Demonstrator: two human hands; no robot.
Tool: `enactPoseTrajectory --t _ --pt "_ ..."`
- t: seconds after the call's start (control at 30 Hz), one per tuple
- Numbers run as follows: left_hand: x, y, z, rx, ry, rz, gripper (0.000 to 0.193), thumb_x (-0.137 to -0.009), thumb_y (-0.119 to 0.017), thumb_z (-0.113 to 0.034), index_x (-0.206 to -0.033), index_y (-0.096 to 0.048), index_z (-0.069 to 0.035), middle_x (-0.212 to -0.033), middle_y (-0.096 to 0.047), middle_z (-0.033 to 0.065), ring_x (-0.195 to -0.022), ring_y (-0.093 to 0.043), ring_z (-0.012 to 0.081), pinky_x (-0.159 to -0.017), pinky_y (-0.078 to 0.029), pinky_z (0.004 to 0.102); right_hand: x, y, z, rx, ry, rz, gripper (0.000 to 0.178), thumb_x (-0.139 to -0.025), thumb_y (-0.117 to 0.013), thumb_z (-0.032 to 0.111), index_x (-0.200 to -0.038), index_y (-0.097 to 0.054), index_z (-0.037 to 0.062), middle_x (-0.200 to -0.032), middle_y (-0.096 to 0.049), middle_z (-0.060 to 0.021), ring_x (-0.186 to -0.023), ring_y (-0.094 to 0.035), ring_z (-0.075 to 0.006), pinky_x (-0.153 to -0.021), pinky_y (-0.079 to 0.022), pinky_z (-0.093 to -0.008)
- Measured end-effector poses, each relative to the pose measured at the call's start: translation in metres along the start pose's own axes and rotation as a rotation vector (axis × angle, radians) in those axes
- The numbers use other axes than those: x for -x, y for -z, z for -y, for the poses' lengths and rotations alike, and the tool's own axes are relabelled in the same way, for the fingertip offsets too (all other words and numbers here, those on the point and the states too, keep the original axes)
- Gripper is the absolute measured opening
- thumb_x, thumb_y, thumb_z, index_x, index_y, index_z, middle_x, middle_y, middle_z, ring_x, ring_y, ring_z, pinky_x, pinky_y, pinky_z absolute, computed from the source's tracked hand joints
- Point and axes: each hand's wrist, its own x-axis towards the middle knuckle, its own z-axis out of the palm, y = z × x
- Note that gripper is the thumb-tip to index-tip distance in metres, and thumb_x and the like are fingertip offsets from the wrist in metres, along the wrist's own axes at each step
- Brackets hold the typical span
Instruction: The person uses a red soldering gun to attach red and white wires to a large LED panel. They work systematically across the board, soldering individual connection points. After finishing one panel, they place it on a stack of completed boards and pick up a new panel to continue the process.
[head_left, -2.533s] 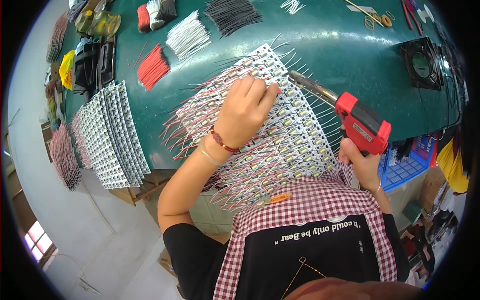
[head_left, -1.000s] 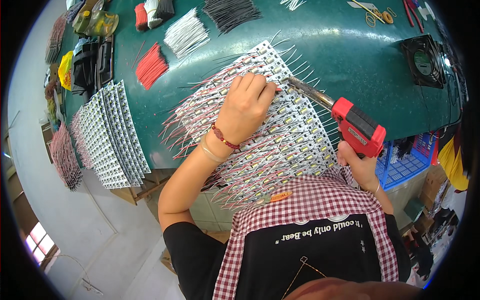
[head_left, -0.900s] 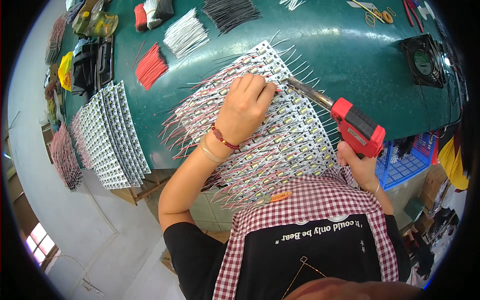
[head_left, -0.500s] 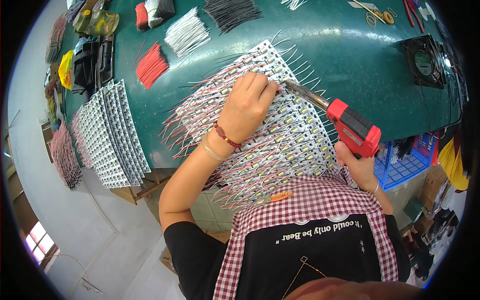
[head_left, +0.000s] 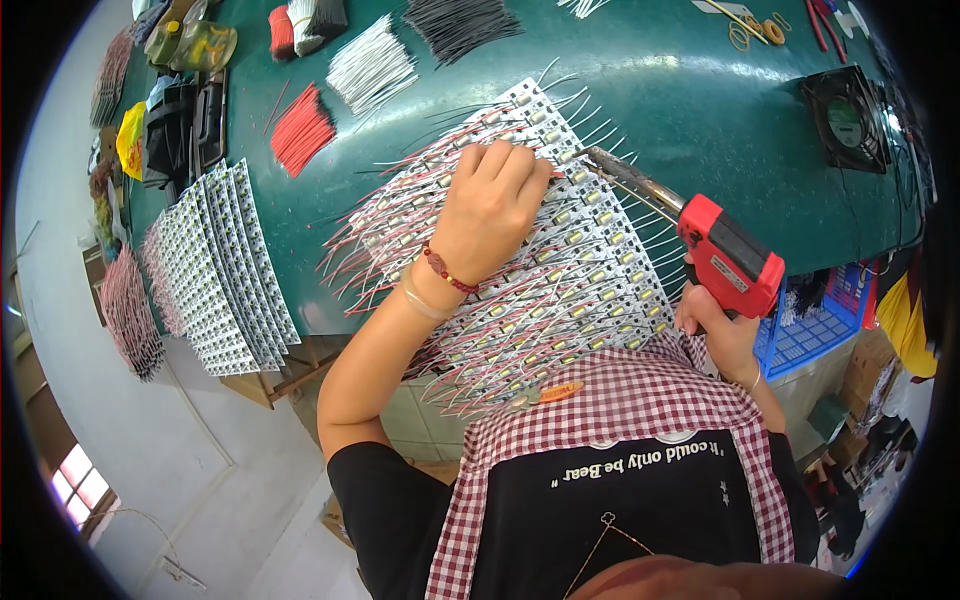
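Observation:
My left hand (head_left: 493,205) is closed in a pinch over a panel of small white circuit boards (head_left: 610,235). The short tip of a red wire (head_left: 558,175) shows at its fingertips; the rest is hidden by the hand. My right hand (head_left: 722,330) is wrapped round the handle of a red and black soldering gun (head_left: 735,255). The gun's metal tip points left to the panel's upper right part, close to my left fingertips; whether it touches a board I cannot tell. Rows of red, white and dark wires stick out from the panel's sides.
Bundles of red wires (head_left: 303,132), white wires (head_left: 372,65) and black wires (head_left: 462,28) lie at the back. Stacked circuit panels (head_left: 225,270) stand at the left. A black fan (head_left: 845,120) is at the right, above a blue basket (head_left: 805,335).
The soldering gun has moved right and slightly down in my right hand, its tip drawing away from my left fingertips. My left hand has barely shifted.

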Motion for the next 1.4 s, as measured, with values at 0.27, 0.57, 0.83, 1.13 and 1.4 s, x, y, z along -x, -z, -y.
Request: enactPoseTrajectory --t 0.27,0.57,0.83,1.13,1.4 --pt "0.008 -0.005 -0.017 0.125 0.053 -0.016 0.024 -0.071 -0.061 -0.001 -0.094 -0.064 -0.001 -0.076 -0.045 0.0061 -0.072 -0.047 0.0214 -0.066 -0.040 0.0323 0.012 0.008 -0.011 -0.007 -0.029 0.019 0.031 -0.090 -0.057 0.006 -0.117 -0.047 -0.0061 -0.063 -0.052 -0.0061 -0.050 -0.049 -0.0121 -0.051 -0.044 -0.0270" --pt "0.007 -0.005 -0.020 0.095 0.051 0.035 0.018 -0.075 -0.059 -0.003 -0.092 -0.062 0.001 -0.080 -0.045 0.0084 -0.076 -0.047 0.0230 -0.068 -0.041 0.0335 0.017 0.011 -0.025 0.169 -0.033 0.054 0.014 -0.092 -0.057 0.008 -0.101 -0.054 -0.0019 -0.066 -0.054 -0.0029 -0.056 -0.052 -0.0089 -0.053 -0.043 -0.0242" --pt "0.005 -0.004 -0.023 0.043 0.021 0.049 0.014 -0.077 -0.060 -0.005 -0.088 -0.060 0.003 -0.081 -0.047 0.0084 -0.077 -0.048 0.0224 -0.068 -0.041 0.0330 0.018 0.010 -0.025 0.154 -0.027 0.062 0.024 -0.091 -0.059 0.008 -0.112 -0.054 -0.0011 -0.073 -0.056 -0.0030 -0.061 -0.052 -0.0092 -0.056 -0.043 -0.0251" --pt "0.004 -0.003 -0.024 -0.052 -0.003 0.058 0.017 -0.074 -0.060 -0.006 -0.090 -0.062 0.000 -0.080 -0.048 0.0070 -0.077 -0.049 0.0214 -0.068 -0.040 0.0327 0.017 0.013 -0.023 -0.023 -0.045 0.019 0.008 -0.088 -0.065 0.008 -0.087 -0.060 0.0018 -0.070 -0.058 -0.0005 -0.061 -0.053 -0.0081 -0.055 -0.043 -0.0242" --pt "0.005 0.004 -0.033 0.003 0.046 -0.043 0.018 -0.074 -0.061 -0.006 -0.091 -0.061 0.000 -0.080 -0.047 0.0071 -0.075 -0.049 0.0218 -0.068 -0.041 0.0339 0.022 0.020 -0.035 0.012 0.094 0.042 0.036 -0.091 -0.054 0.007 -0.124 -0.045 -0.0056 -0.064 -0.052 -0.0058 -0.049 -0.048 -0.0113 -0.050 -0.044 -0.0277"
